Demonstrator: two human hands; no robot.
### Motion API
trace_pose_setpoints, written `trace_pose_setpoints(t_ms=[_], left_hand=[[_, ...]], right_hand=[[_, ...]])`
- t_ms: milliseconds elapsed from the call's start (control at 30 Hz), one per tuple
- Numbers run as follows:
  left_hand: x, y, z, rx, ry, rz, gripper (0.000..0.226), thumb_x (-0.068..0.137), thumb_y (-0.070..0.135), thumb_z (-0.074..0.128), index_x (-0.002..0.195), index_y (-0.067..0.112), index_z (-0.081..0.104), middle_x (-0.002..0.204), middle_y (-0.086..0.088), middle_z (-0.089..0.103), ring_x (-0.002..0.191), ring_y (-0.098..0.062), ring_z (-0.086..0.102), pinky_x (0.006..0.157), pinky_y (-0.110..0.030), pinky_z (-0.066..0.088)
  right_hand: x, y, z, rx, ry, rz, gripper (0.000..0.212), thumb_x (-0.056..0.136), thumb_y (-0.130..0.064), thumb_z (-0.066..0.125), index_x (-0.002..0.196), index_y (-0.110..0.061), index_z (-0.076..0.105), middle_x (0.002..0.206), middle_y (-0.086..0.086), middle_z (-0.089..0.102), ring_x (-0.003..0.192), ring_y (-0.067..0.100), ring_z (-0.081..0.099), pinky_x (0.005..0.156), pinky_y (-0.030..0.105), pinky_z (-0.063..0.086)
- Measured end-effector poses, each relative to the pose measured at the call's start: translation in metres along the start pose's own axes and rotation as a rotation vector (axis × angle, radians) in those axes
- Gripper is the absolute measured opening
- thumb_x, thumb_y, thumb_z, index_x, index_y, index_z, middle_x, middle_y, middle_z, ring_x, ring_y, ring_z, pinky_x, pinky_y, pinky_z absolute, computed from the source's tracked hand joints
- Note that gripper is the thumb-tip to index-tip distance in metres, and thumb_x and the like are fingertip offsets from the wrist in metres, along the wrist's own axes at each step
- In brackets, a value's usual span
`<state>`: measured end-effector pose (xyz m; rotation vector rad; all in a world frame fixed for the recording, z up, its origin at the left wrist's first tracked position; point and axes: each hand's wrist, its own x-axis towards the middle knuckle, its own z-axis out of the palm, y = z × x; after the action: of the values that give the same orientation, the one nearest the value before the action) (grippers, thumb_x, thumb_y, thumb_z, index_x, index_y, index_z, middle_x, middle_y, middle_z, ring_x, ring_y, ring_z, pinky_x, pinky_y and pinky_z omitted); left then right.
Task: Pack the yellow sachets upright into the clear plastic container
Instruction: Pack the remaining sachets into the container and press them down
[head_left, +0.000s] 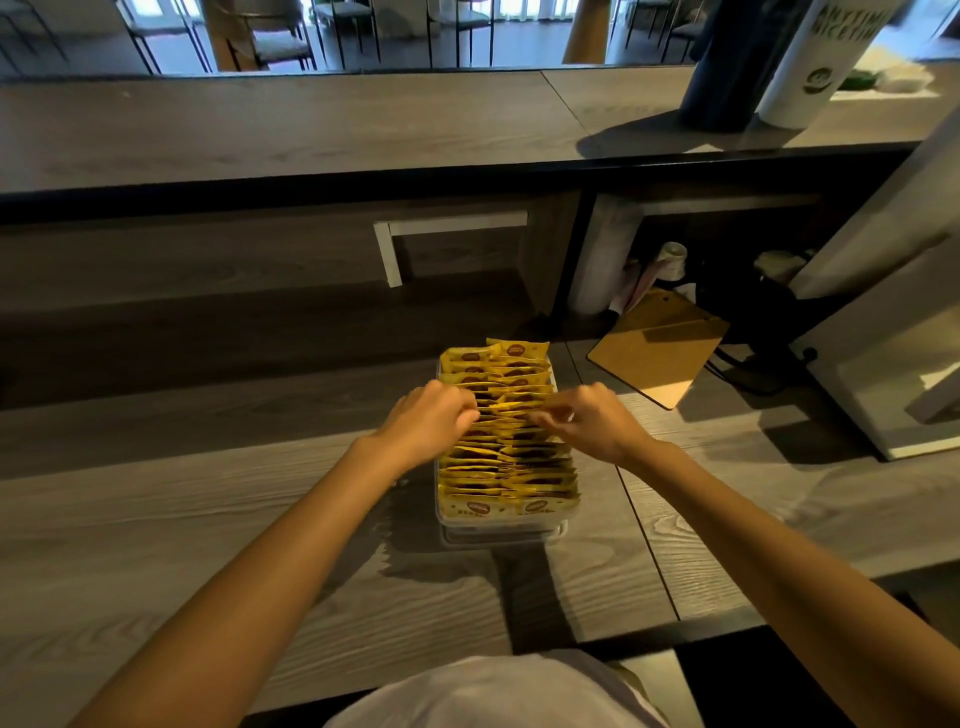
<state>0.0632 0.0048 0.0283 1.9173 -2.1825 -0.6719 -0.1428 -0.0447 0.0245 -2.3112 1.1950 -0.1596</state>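
The clear plastic container (501, 522) stands on the grey wood-grain counter (208, 545), directly ahead of the person; it appears nearly full, with yellow sachets (506, 457) standing on edge in two rows from the near wall to the far wall; no loose sachets are visible on the counter. The left hand (428, 423) is curled over the left row about midway along, fingers bent down into the sachet tops; the right hand (592, 421) is over the right row, its fingertips pinched together at the top edges; whether either hand actually holds a sachet or merely presses and parts them cannot be told, the fingertips being blurred. A brown clipboard (660, 345) lies well apart to the right.

Judgement on handling: the sachets look thin, light and flexible, with smooth film that may slip; packed tightly, they would likely buckle or fan sideways if pushed from above. The sound grip is a pinch on the sealed top edge, with neighbours held apart by the other hand; the container looks light and might slide.
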Motion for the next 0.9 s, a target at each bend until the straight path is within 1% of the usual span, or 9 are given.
trace_pose_setpoints(t_ms=[67, 133, 200, 267, 367, 467, 633, 733, 900], left_hand=[[0.002, -0.002, -0.001, 0.035, 0.156, -0.012, 0.018, 0.094, 0.019, 0.050, 0.107, 0.011, 0.060, 0.110, -0.005, 0.059, 0.100, -0.019, 0.057, 0.084, -0.033, 0.047], [0.005, -0.005, 0.000, 0.070, 0.161, -0.021, 0.025, 0.092, 0.018, 0.054, 0.116, 0.013, 0.056, 0.119, -0.003, 0.053, 0.111, -0.019, 0.052, 0.089, -0.034, 0.045], [0.009, -0.006, 0.002, 0.087, 0.104, -0.028, 0.030, 0.090, 0.018, 0.057, 0.119, 0.013, 0.054, 0.123, -0.003, 0.052, 0.114, -0.020, 0.052, 0.091, -0.034, 0.044], [0.012, -0.005, 0.002, 0.105, 0.099, -0.034, 0.027, 0.089, 0.017, 0.058, 0.116, 0.013, 0.053, 0.122, -0.004, 0.053, 0.111, -0.021, 0.053, 0.087, -0.032, 0.043], [0.016, -0.003, 0.002, 0.154, 0.101, -0.018, 0.028, 0.089, 0.019, 0.059, 0.114, 0.012, 0.050, 0.122, -0.005, 0.052, 0.112, -0.020, 0.048, 0.087, -0.031, 0.041], [0.020, -0.003, 0.005, 0.134, 0.078, -0.024, 0.035, 0.088, 0.018, 0.061, 0.118, 0.011, 0.046, 0.124, -0.007, 0.052, 0.115, -0.022, 0.049, 0.090, -0.034, 0.043], [0.026, -0.012, 0.010, 0.155, -0.079, -0.012, 0.029, 0.091, 0.016, 0.056, 0.119, 0.014, 0.056, 0.118, -0.009, 0.060, 0.110, -0.025, 0.058, 0.092, -0.040, 0.049], [0.029, -0.012, 0.010, 0.171, -0.094, 0.006, 0.021, 0.092, 0.013, 0.052, 0.112, 0.015, 0.059, 0.113, -0.008, 0.061, 0.107, -0.026, 0.058, 0.091, -0.042, 0.049], [0.034, -0.016, -0.002, 0.120, -0.158, 0.025, 0.018, 0.094, 0.014, 0.048, 0.108, 0.015, 0.059, 0.109, -0.006, 0.062, 0.104, -0.024, 0.057, 0.093, -0.040, 0.046]], right_hand=[[0.004, 0.002, -0.002, -0.011, 0.175, 0.033, 0.022, 0.092, -0.018, 0.054, 0.107, -0.008, 0.066, 0.104, 0.011, 0.068, 0.093, 0.023, 0.064, 0.071, 0.023, 0.044], [0.010, 0.004, -0.002, -0.088, 0.212, 0.015, 0.025, 0.091, -0.016, 0.055, 0.115, -0.009, 0.063, 0.112, 0.010, 0.064, 0.099, 0.023, 0.061, 0.075, 0.024, 0.043], [0.014, 0.005, 0.001, -0.144, 0.141, -0.025, 0.032, 0.091, -0.016, 0.057, 0.122, -0.012, 0.058, 0.122, 0.009, 0.061, 0.110, 0.024, 0.057, 0.082, 0.027, 0.044], [0.017, 0.007, 0.004, -0.186, 0.078, -0.034, 0.035, 0.090, -0.017, 0.058, 0.125, -0.014, 0.056, 0.127, 0.009, 0.059, 0.117, 0.025, 0.050, 0.088, 0.031, 0.044], [0.020, 0.006, 0.005, -0.219, 0.051, -0.006, 0.033, 0.092, -0.018, 0.056, 0.124, -0.014, 0.058, 0.125, 0.011, 0.060, 0.115, 0.027, 0.047, 0.083, 0.031, 0.042], [0.025, 0.003, 0.005, -0.226, 0.005, 0.008, 0.033, 0.093, -0.016, 0.052, 0.125, -0.016, 0.058, 0.124, 0.013, 0.059, 0.116, 0.027, 0.048, 0.086, 0.032, 0.042], [0.028, 0.004, 0.010, -0.222, -0.014, 0.015, 0.034, 0.094, -0.018, 0.050, 0.128, -0.017, 0.056, 0.129, 0.011, 0.058, 0.118, 0.028, 0.047, 0.092, 0.034, 0.041], [0.029, 0.006, 0.010, -0.218, -0.014, 0.009, 0.032, 0.095, -0.020, 0.049, 0.126, -0.017, 0.058, 0.127, 0.008, 0.060, 0.115, 0.028, 0.048, 0.092, 0.034, 0.039], [0.038, 0.010, 0.003, -0.190, -0.023, 0.018, 0.026, 0.094, -0.019, 0.050, 0.116, -0.012, 0.064, 0.117, 0.013, 0.064, 0.110, 0.030, 0.053, 0.090, 0.036, 0.042]])
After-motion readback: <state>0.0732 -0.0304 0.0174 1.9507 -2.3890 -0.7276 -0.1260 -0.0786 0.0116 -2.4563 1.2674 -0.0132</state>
